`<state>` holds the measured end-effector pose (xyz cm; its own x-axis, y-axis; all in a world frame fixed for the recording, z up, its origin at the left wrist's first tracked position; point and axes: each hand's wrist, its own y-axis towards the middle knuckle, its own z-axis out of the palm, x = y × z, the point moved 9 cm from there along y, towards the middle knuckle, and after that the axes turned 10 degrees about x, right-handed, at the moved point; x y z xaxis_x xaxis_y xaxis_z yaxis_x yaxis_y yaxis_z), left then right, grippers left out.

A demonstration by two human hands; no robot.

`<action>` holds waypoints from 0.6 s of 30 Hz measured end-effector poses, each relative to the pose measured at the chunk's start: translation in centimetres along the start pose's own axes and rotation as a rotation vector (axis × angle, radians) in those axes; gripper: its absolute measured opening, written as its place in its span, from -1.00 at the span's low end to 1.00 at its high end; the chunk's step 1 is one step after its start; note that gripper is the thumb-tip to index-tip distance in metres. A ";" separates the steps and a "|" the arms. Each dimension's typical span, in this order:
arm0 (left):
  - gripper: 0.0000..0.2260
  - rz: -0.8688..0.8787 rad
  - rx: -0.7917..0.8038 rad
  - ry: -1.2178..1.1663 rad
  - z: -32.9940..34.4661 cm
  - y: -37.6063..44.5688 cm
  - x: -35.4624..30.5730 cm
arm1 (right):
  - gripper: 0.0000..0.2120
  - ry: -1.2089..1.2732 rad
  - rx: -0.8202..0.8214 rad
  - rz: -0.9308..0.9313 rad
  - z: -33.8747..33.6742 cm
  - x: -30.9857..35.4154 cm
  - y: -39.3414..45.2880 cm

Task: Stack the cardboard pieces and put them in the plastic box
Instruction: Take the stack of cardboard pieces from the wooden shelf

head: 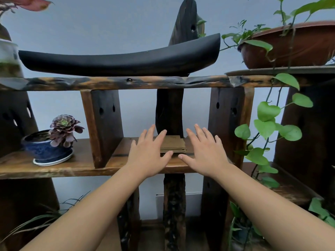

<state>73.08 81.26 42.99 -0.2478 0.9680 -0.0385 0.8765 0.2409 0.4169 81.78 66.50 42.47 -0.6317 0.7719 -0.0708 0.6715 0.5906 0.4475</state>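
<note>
on the dark wooden shelf (pixel 54 169) at frame centre, your left hand (pixel 147 153) and right hand (pixel 204 151) flank the already stacked cardboard pieces (pixel 173 144), fingers spread wide, holding nothing; boxing remains, with no plastic box in view.

Colours on the shelf

Cardboard (pixel 173 144): plain tan-brown. Shelf (pixel 45 168): dark brown wood streaked orange and black. Pot (pixel 45 151): deep blue, mottled, on a white saucer (pixel 54 161). Succulent (pixel 63 128): purple, green centre. Vine (pixel 267 113): bright green. Planter (pixel 293 49): reddish brown.
</note>
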 end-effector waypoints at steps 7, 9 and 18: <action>-0.41 -0.027 0.146 -0.193 2.6 3.0 2.6 | -0.19 0.003 0.127 -0.007 3.1 0.1 3.0; -0.41 -0.053 0.204 -0.315 3.8 4.3 3.4 | -0.21 0.037 0.199 0.013 4.4 -0.3 4.2; -0.38 -0.193 0.299 -0.585 8.4 9.2 5.8 | -0.25 0.035 0.425 0.035 9.8 -0.9 9.7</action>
<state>83.18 89.70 39.01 -0.2207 0.7640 -0.6062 0.9364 0.3399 0.0875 92.63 73.83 38.09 -0.6140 0.7888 -0.0281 0.7877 0.6146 0.0417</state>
